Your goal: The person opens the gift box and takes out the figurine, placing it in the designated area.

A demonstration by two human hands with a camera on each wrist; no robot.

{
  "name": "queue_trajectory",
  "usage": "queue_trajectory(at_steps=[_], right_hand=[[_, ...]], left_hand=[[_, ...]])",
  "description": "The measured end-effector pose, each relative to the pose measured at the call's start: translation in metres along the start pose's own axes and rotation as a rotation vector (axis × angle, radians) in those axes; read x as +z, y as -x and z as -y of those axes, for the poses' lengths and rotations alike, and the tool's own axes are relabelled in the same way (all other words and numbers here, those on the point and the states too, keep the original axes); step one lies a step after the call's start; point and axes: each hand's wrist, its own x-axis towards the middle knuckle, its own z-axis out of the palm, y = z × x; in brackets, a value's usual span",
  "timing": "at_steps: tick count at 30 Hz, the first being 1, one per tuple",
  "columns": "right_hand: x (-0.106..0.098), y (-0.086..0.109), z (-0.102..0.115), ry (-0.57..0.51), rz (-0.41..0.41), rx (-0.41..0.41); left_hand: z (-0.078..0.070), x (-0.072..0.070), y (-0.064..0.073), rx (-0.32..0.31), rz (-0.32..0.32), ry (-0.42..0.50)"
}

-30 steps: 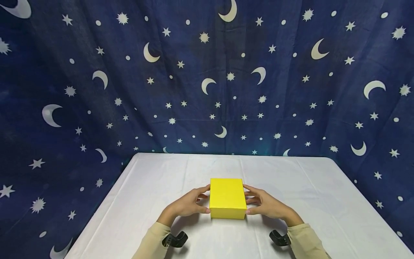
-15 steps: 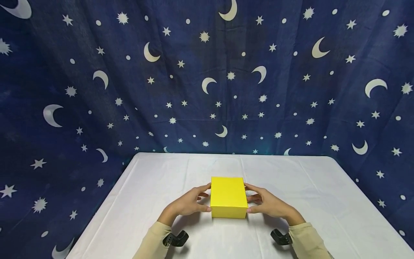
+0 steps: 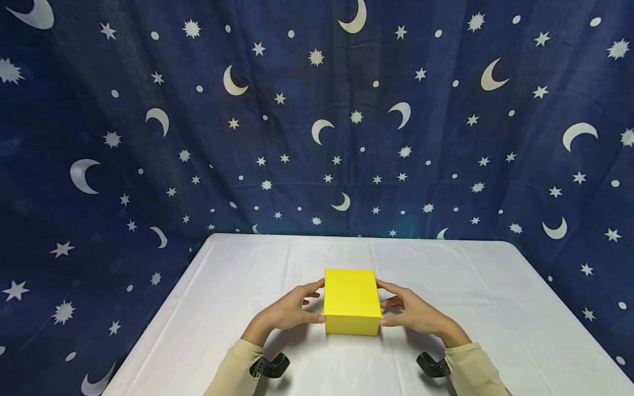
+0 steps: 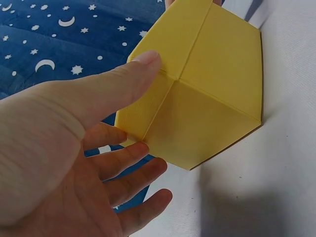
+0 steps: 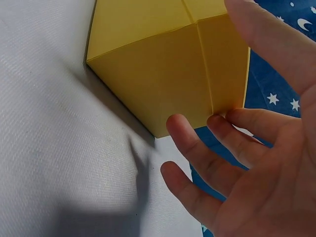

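A plain yellow box stands on the white table, its flat lid [image 3: 350, 291] facing up. My left hand [image 3: 288, 309] holds the lid's left side, thumb near the front corner and index finger towards the back. On the opposite side, my right hand [image 3: 420, 312] holds the lid the same way. In the left wrist view a seam divides the lid from the box body [image 4: 205, 123] below, and the lower fingers are spread beside the box. The right wrist view shows the box body [image 5: 148, 79] with the other fingertips at or near its side. The box's inside is hidden.
A white cloth covers the table [image 3: 257, 264]. Behind it hangs a dark blue curtain [image 3: 297, 148] printed with moons and stars. A black wrist device [image 3: 271, 365] sits at the left sleeve, and a similar black device [image 3: 432, 365] at the right sleeve.
The lid has risen slightly between both hands, and more of the box's front face shows. The whole view has shifted a little; both hands keep their hold.
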Motion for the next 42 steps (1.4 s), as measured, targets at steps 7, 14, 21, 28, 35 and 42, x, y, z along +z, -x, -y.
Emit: queue_trajectory(at_steps=[7, 14, 21, 28, 35, 42], right_hand=[[-0.002, 0.002, 0.002, 0.007, -0.021, 0.007], [-0.004, 0.003, 0.000, 0.011, -0.045, -0.033], [-0.004, 0.003, 0.002, 0.015, -0.075, -0.034], [-0.005, 0.002, 0.003, -0.030, -0.084, -0.042], [-0.002, 0.001, 0.006, -0.102, -0.130, -0.056], [0.002, 0.000, 0.012, -0.153, -0.173, -0.037]], left_hand=[[-0.003, 0.000, 0.000, 0.021, -0.013, 0.000], [-0.007, -0.001, 0.001, 0.026, -0.038, -0.006], [-0.010, -0.001, 0.001, 0.031, -0.052, -0.021], [-0.009, -0.003, 0.002, 0.078, -0.051, -0.002], [-0.012, -0.005, 0.002, 0.093, -0.057, 0.029], [-0.013, -0.005, 0.001, 0.086, -0.087, 0.059]])
